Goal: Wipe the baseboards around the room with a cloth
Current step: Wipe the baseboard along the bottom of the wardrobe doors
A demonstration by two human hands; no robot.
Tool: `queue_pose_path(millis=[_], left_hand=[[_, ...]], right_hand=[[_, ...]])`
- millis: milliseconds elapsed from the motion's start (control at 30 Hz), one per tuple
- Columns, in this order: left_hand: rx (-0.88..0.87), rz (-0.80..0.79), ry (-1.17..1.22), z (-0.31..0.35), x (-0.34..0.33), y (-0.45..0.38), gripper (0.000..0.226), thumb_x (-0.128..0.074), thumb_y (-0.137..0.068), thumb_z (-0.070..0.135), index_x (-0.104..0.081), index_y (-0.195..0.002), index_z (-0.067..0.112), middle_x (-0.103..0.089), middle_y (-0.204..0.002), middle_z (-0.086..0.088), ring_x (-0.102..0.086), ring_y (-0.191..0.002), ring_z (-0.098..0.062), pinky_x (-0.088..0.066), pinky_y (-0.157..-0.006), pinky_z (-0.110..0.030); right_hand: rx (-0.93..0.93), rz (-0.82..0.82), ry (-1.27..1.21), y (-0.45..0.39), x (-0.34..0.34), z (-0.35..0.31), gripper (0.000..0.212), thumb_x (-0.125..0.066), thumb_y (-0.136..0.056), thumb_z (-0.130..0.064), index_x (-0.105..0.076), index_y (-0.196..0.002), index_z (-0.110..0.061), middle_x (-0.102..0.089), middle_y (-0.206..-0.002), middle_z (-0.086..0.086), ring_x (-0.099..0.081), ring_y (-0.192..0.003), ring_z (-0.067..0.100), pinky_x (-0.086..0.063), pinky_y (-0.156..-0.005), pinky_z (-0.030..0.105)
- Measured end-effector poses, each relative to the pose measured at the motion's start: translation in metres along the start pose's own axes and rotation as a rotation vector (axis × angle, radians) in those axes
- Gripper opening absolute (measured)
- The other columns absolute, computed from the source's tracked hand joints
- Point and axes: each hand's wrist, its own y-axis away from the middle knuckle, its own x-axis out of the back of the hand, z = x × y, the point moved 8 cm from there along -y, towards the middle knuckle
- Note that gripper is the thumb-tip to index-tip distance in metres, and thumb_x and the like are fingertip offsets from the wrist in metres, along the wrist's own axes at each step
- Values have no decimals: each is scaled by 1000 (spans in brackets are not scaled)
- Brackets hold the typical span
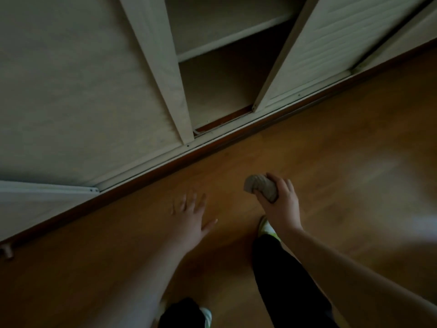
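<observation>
Wooden floor (331,143) filling the lower right of the frame, two shoes (266,227) standing on it at bottom centre, dark baseboard (212,147) along its upper-left edge

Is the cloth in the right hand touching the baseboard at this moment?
Apart. The head view shows the cloth, gripped in the right hand, with a strip of bare wooden floor between it and the dark baseboard.

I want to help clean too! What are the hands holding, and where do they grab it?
The right hand grips a bunched grey cloth around its rear end. The left hand holds nothing.
</observation>
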Motion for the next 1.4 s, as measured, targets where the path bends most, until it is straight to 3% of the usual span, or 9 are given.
queue_pose_path(millis=[167,333,500,567,633,833,1033,1200,1400], left_hand=[[-74,29,10,12,81,89,101,18,-73,83,2,-158,31,13,-166,-3,18,-151,-28,0,-119,-64],[-115,119,-105,0,149,194,90,15,-81,82,13,-156,33,14,-166,-1,13,-152,-26,-4,-120,-62],[-189,224,-78,10,186,285,86,0,-89,81,0,-159,31,4,-167,0,6,-153,-26,-5,-118,-62],[-198,241,-86,14,187,313,86,-1,-90,81,-4,-159,31,3,-168,-1,6,-153,-26,-7,-119,-64],[-195,234,-103,20,184,332,87,-2,-89,82,-6,-159,31,6,-167,-1,9,-153,-26,-9,-119,-64],[-84,210,-112,61,188,350,89,2,-85,86,8,-157,36,17,-166,1,20,-151,-23,-1,-119,-60],[-18,238,-106,132,196,348,88,-2,-86,86,2,-158,36,14,-166,3,14,-152,-24,-3,-118,-60],[14,151,-89,224,198,315,92,8,-79,88,17,-155,37,26,-163,4,23,-150,-22,-4,-119,-61],[68,174,41,277,206,308,90,0,-81,85,13,-156,36,27,-163,4,22,-150,-20,-12,-118,-59]], right_hand=[[44,-6,11,43,56,-82,52,-76,-83,-28,-56,-131,-19,-52,-114,-6,-51,-101,8,-41,-83,19],[8,52,-56,102,99,-148,53,-76,-83,-32,-54,-131,-25,-48,-111,-14,-46,-98,0,-34,-79,4],[27,27,-63,174,133,-199,52,-76,-82,-31,-56,-130,-22,-51,-113,-10,-51,-102,6,-44,-85,19],[27,2,-49,197,147,-210,53,-74,-83,-32,-54,-131,-23,-48,-112,-12,-49,-99,4,-41,-81,14],[2,-3,-68,215,166,-211,55,-72,-85,-35,-50,-134,-27,-46,-113,-15,-47,-96,0,-36,-75,6],[8,22,-99,239,228,-193,55,-72,-84,-36,-47,-133,-34,-46,-113,-20,-45,-98,-20,-35,-67,4],[46,-34,-145,228,282,-161,53,-73,-85,-35,-51,-133,-29,-48,-113,-16,-50,-93,-4,-37,-66,3],[83,-24,-127,206,357,-108,51,-74,-83,-35,-53,-130,-30,-49,-111,-17,-46,-95,-19,-38,-67,-3],[121,-100,-69,161,381,-100,51,-73,-83,-35,-53,-129,-28,-52,-113,-14,-47,-93,-16,-36,-65,4]])
